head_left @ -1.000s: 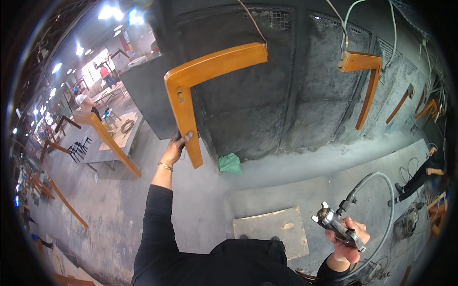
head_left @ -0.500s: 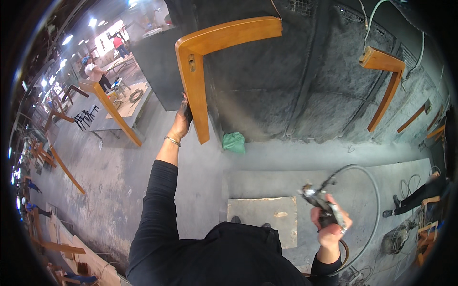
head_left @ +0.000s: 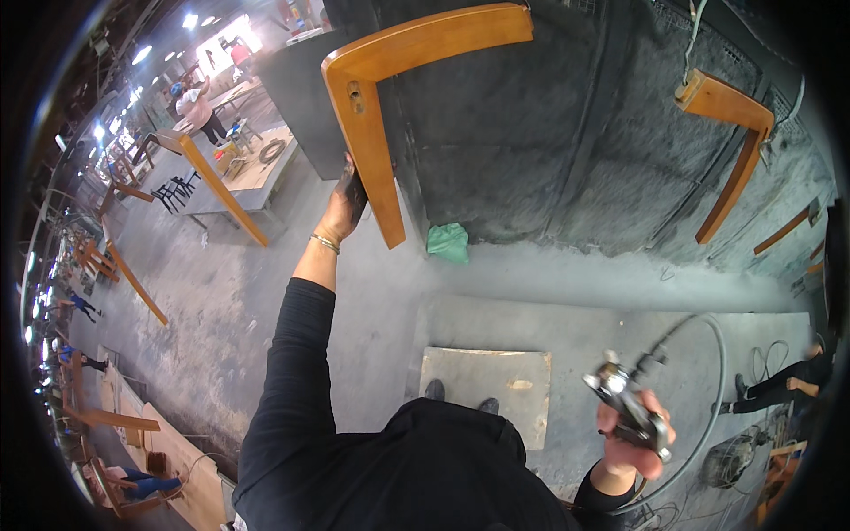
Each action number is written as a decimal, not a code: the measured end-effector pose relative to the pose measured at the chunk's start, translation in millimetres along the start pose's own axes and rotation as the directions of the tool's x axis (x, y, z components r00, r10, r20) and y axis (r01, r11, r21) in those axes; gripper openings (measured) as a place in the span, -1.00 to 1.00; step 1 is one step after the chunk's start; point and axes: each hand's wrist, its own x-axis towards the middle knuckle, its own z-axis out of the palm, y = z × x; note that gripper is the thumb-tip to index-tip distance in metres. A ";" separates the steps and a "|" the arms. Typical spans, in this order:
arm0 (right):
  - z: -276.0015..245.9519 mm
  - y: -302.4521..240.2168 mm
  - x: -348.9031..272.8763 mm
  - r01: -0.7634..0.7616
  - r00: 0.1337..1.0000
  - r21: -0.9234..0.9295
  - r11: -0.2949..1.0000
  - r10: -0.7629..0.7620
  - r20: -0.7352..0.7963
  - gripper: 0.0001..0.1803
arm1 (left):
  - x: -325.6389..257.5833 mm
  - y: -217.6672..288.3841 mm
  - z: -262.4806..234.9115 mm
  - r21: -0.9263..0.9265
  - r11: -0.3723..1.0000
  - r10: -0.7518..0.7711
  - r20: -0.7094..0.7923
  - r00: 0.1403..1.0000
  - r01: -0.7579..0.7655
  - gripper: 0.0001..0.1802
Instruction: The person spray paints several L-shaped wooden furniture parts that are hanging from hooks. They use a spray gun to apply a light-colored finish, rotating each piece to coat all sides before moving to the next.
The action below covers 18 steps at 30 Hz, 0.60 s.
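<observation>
An L-shaped, orange-brown wooden furniture part [head_left: 376, 150] hangs before me, its long leg pointing down and slightly tilted. My left hand [head_left: 343, 203] lies against the left edge of that leg, fingers stretched upward and palm darkened; part of the fingers is hidden by the wood. An oblong slot shows near the part's corner. At lower right, well away from the wood, my right hand [head_left: 633, 442] is wrapped around a metal spray gun [head_left: 620, 389]. A grey hose [head_left: 719, 389] loops from the gun around my right forearm. The gun is slightly blurred.
A dark, dusty booth wall [head_left: 513, 133] stands ahead, with a green bag [head_left: 448, 242] at its foot. Similar wooden parts hang at right [head_left: 730, 168] and left [head_left: 217, 186]. A worn board [head_left: 496, 389] lies under my feet. Other people stand farther off, one nearby at right [head_left: 779, 380].
The wooden part has swung a little, its lower end moving right and up in view. My right hand and the spray gun have moved right and slightly down. The whole view has shifted.
</observation>
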 end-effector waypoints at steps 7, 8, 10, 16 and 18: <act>-16.6 32.0 -13.3 -0.377 0.857 -0.374 0.847 0.472 0.206 -0.24 | -2.7 1.5 11.5 -0.011 1.000 -0.005 0.022 1.000 0.006 -0.11; -16.8 38.0 -16.8 -0.387 0.847 -0.387 0.837 0.489 0.211 -0.25 | -3.2 1.7 14.3 -0.010 0.999 -0.034 0.003 0.999 0.034 -0.10; -21.7 38.2 -22.6 -0.389 0.837 -0.413 0.824 0.503 0.216 -0.25 | -4.6 4.5 19.7 -0.032 0.999 -0.041 0.025 0.999 0.042 -0.09; -54.6 4.2 -34.8 -0.466 0.847 -0.318 0.826 0.520 0.111 -0.20 | -7.7 1.0 48.2 -0.020 0.997 -0.074 0.037 0.997 0.075 -0.10; -66.4 3.2 -36.4 -0.422 0.834 -0.409 0.809 0.523 0.174 -0.23 | -5.8 -3.5 60.8 -0.020 0.994 -0.104 0.022 0.994 0.104 -0.13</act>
